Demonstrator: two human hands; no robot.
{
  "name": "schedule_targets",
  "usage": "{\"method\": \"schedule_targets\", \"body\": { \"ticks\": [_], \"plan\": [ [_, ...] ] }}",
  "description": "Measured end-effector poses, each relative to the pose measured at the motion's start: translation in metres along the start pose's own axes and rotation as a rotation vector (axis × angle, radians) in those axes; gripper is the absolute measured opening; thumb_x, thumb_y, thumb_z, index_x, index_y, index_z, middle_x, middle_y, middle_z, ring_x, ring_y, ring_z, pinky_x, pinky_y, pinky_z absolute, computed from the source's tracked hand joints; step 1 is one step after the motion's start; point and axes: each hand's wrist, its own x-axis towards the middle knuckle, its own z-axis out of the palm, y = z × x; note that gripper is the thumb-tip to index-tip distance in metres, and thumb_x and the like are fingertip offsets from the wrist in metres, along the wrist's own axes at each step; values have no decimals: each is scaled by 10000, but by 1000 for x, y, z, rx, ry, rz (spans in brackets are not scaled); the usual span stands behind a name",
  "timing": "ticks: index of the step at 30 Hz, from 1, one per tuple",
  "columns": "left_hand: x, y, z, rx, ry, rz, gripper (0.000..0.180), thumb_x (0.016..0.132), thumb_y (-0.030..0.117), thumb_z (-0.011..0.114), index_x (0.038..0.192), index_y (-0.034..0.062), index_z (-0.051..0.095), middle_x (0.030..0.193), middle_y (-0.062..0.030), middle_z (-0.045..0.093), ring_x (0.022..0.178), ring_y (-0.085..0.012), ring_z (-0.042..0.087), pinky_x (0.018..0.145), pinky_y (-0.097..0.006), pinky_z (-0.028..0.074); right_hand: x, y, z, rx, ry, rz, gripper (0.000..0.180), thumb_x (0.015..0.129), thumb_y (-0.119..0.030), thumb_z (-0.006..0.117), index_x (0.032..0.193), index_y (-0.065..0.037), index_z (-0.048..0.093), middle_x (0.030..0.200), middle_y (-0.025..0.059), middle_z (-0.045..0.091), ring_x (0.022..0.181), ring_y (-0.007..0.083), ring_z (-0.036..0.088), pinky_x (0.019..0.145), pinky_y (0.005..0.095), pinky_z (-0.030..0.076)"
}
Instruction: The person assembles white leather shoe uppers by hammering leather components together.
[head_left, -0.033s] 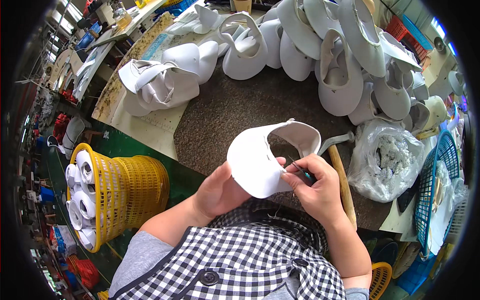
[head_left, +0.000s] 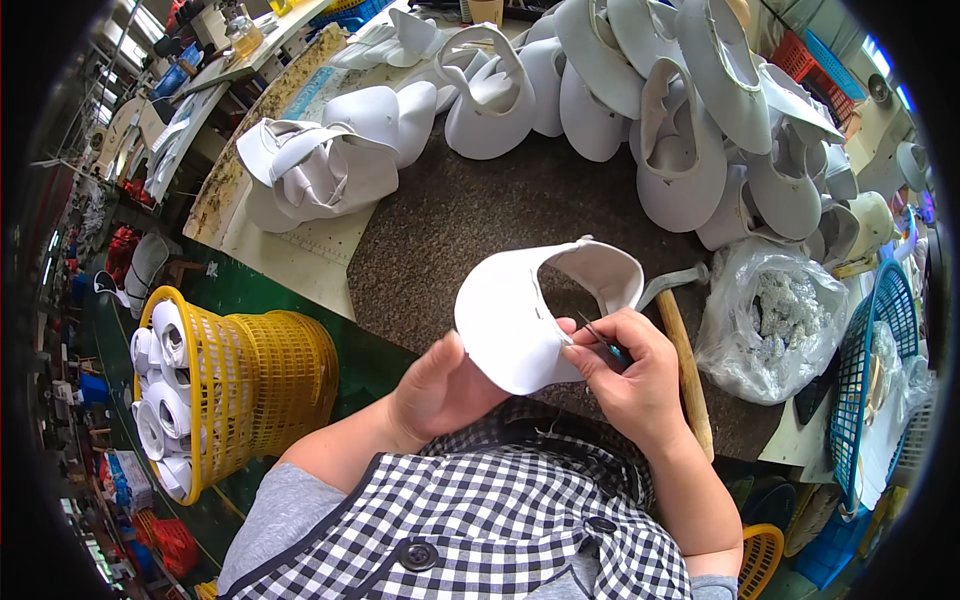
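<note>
At frame centre we hold the white visor [head_left: 515,315] above the dark mat, left hand [head_left: 440,385] gripping its brim from lower left, right hand [head_left: 630,375] nearer the edge, pinching a small pointed tool [head_left: 597,335] against it

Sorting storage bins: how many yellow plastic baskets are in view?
2: one big yellow basket of white rolls at lower left, one smaller basket at the bottom right edge, partly hidden. Others may be hidden.

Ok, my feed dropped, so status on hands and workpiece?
Left hand grips white visor from below. Right hand pinches small tool at its edge. Hammer beside, nothing blocking.
</note>
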Motion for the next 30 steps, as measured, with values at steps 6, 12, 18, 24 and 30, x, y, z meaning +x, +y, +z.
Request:
{"method": "schedule_targets", "body": {
  "ticks": [6, 12, 18, 24, 30],
  "plan": [
    [-1, -14, 8, 296, 341, -8, 492, 925, 216, 602, 1331, -1, 426, 1280, -117, 528, 1206, -205, 509, 1058, -380, 389, -3, 4, 5, -11, 94, -25, 156, 766, -27, 742, 883, 2, 642, 809, 100, 621, 731, 215, 621, 670, 296, 490],
    [3, -27, 11, 476, 439, 102, 320, 935, 80, 585, 1233, -14, 517, 1161, -99, 603, 1090, -167, 575, 964, -323, 454, -9, 4, 9, -38, 123, -94, 219, 745, 37, 718, 952, -23, 676, 875, 97, 641, 787, 219, 652, 680, 303, 538],
    [5, -31, 19, 504, 475, 171, 247, 932, 42, 588, 1172, -16, 578, 1114, -94, 636, 1028, -159, 603, 922, -297, 475, -13, -8, 8, -222, 168, -285, 317, 651, 100, 663, 935, -39, 687, 901, 96, 652, 743, 232, 663, 623, 322, 545],
    [4, -29, 26, 803, 385, 228, 193, 932, 65, 605, 1113, 0, 627, 1040, -65, 666, 963, -128, 620, 862, -272, 497, -13, -8, 4, -197, 198, -252, 269, 645, 90, 654, 879, -40, 669, 874, 110, 653, 727, 251, 658, 601, 324, 540],
    [5, -36, 19, 745, 391, 238, 193, 930, 77, 614, 1107, 1, 627, 1031, -57, 665, 949, -119, 619, 845, -267, 499, -13, -8, 6, -237, 230, -292, 207, 679, 57, 663, 870, -14, 626, 841, 112, 646, 728, 266, 652, 636, 334, 534]
  ]
}}
